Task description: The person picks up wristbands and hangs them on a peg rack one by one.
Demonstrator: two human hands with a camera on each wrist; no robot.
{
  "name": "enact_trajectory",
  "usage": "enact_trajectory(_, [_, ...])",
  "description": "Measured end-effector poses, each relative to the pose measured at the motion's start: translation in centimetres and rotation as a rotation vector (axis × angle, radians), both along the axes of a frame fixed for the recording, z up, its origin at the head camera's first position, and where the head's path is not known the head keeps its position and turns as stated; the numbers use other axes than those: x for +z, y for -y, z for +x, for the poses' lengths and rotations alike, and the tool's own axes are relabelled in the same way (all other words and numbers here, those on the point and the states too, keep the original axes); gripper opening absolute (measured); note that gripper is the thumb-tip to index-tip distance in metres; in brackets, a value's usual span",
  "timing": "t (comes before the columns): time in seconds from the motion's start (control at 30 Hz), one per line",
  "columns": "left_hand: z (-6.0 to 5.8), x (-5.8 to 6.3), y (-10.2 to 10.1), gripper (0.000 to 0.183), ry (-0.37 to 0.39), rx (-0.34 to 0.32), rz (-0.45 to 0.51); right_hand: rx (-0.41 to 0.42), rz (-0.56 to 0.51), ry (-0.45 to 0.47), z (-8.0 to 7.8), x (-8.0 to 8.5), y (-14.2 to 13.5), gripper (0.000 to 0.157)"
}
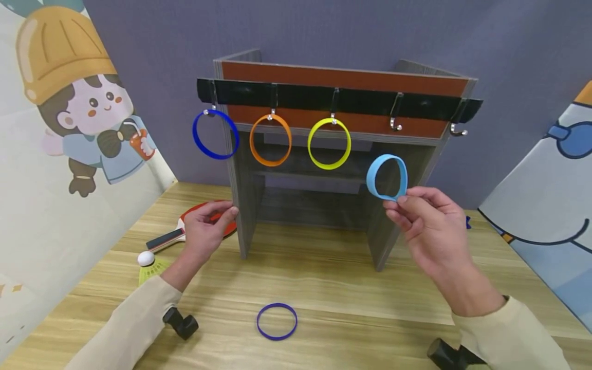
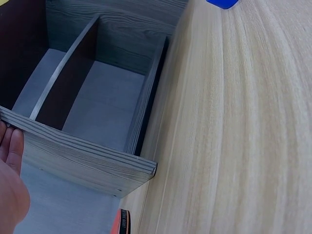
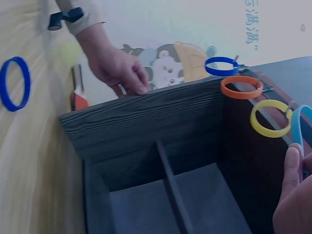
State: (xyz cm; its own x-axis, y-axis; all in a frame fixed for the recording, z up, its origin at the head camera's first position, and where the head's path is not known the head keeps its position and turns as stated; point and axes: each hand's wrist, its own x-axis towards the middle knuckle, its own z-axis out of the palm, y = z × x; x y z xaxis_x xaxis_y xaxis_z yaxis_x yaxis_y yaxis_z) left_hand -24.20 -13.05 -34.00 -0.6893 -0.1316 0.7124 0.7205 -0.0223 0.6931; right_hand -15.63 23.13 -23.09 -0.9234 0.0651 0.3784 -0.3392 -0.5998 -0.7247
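My right hand [image 1: 432, 226] pinches a light blue silicone wristband [image 1: 372, 177] between thumb and fingers, just below the fourth hook [image 1: 395, 124]. In the right wrist view that wristband [image 3: 296, 129] is cut by the frame's edge. Along the black strip [image 1: 300, 96], a dark blue wristband [image 1: 236, 136], an orange wristband [image 1: 252, 146] and a yellow wristband [image 1: 310, 146] each hang from a hook. My left hand [image 1: 203, 231] holds the front edge of the grey wooden shelf's left side panel [image 1: 242, 205]. Flat on the table lies a purple-blue wristband [image 1: 277, 338].
Left of the shelf lie a red table tennis bat [image 1: 165, 240] and a yellow shuttlecock [image 1: 146, 258] with a white tip. The end hook [image 1: 458, 131] at the right holds nothing. Behind the shelf is a grey-purple wall [image 1: 324, 31]; cartoon panels flank the wooden table [image 1: 347, 318].
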Motion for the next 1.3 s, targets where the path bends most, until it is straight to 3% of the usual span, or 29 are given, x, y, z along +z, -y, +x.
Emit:
enact_trajectory(0.3, [0.0,0.1,0.0,0.014,0.012,0.0,0.0,-0.024,-0.124,-0.019,-0.7,1.9,-0.3,0.008])
enact_trajectory(0.5, [0.1,0.1,0.0,0.014,0.003,-0.009,0.006,-0.066,-0.163,0.026,-1.5,2.5,-0.4,0.01])
enact_trajectory(1.3, [0.0,0.0,0.0,0.013,-0.01,-0.012,0.01,-0.132,-0.104,0.057,-2.3,2.1,0.2,0.023])
